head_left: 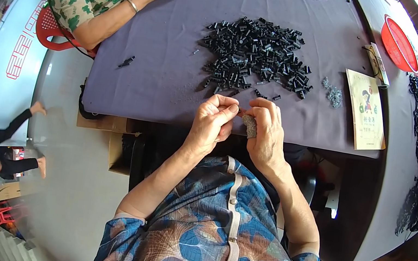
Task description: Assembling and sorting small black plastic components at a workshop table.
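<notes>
Nearest, at the table's edge, the bare left hand [213, 119] pinches thumb against forefinger; whether a small part sits between the tips I cannot tell. The bare right hand [269, 135] has its fingers curled around a grey, grainy-looking clump [249, 127], its tips reaching toward the left's. A loosened grip could shed bits of the clump, I judge, and with both hands by the near edge of the purple-grey cloth-covered table [139, 99], they might drop past it; parts this small could also slip from the pinch. The clump touches the right hand on its ten o'clock side, at four o'clock from the left fingertips. Just beyond, at twelve o'clock, spreads a heap of short black tubular pieces [257, 55]. Between one and two o'clock from the right hand lies a loose silvery cluster of tiny parts [332, 93], and past it, at two, a cream paper booklet [364, 115].
</notes>
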The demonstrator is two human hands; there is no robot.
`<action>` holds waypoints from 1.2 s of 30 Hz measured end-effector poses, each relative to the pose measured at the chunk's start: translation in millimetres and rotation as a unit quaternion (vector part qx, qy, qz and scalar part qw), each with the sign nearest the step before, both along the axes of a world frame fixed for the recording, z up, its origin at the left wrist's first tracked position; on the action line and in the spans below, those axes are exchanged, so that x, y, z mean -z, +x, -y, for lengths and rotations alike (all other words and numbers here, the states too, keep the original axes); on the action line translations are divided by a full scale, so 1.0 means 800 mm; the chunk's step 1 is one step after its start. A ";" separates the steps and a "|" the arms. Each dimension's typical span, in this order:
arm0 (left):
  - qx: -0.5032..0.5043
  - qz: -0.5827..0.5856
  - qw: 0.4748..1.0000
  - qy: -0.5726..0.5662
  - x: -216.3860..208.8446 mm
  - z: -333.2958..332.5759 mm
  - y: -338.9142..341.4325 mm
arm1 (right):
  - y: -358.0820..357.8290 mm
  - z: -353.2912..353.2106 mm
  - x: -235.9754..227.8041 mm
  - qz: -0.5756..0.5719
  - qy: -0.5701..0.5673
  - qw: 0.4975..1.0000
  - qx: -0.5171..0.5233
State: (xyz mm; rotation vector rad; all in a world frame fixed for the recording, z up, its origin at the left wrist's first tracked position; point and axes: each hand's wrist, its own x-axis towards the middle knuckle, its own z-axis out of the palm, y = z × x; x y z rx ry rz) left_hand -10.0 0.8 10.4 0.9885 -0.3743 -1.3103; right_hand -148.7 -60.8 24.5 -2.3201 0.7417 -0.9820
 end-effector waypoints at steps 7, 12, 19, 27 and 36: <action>-0.012 0.010 1.000 0.011 -0.003 0.001 -0.006 | 0.002 0.000 -0.001 -0.033 -0.039 0.999 0.000; -0.012 0.030 0.999 -0.004 0.006 0.002 -0.006 | 0.002 0.001 -0.001 -0.035 -0.030 0.999 0.000; 0.031 -0.099 0.994 -0.014 0.000 -0.004 -0.004 | -0.001 0.006 -0.001 0.044 -0.022 0.999 -0.023; 0.053 -0.139 0.989 -0.018 0.005 -0.003 0.005 | -0.029 0.045 -0.015 0.001 0.009 0.999 0.039; 0.037 -0.165 0.985 -0.022 0.011 0.002 0.002 | -0.033 0.071 0.007 -0.151 -0.033 0.984 0.089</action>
